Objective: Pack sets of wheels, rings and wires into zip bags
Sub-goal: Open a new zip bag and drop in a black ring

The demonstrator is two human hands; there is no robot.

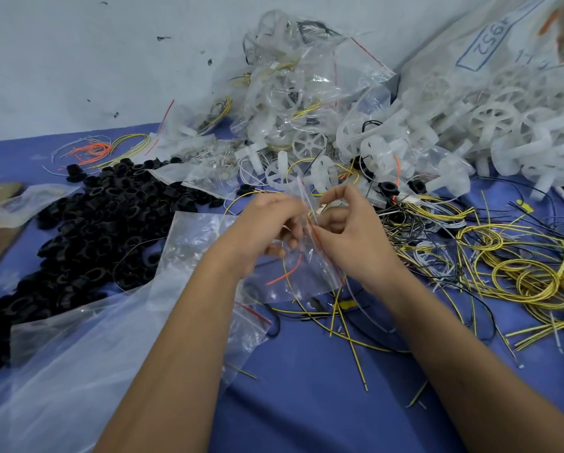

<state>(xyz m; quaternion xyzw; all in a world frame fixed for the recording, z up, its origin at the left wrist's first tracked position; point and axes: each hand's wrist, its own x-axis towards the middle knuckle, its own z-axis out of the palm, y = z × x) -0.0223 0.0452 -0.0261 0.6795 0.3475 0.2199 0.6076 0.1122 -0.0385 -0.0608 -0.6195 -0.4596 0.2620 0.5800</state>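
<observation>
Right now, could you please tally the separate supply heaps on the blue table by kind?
Heap of black plastic rings: 1
Heap of translucent white plastic wheels: 1
Pile of filled clear zip bags: 1
Tangle of yellow wires: 1
Total: 4

Bag contents (pixel 293 273) behind fingers, unclear

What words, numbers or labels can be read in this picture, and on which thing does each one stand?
"4952", seen upside down inside a blue drawn box, on the large white sack at the top right.
More blue marks beside that box: cut off and blurred, not readable.
Small yellow tags on the wires: no text can be made out.
</observation>
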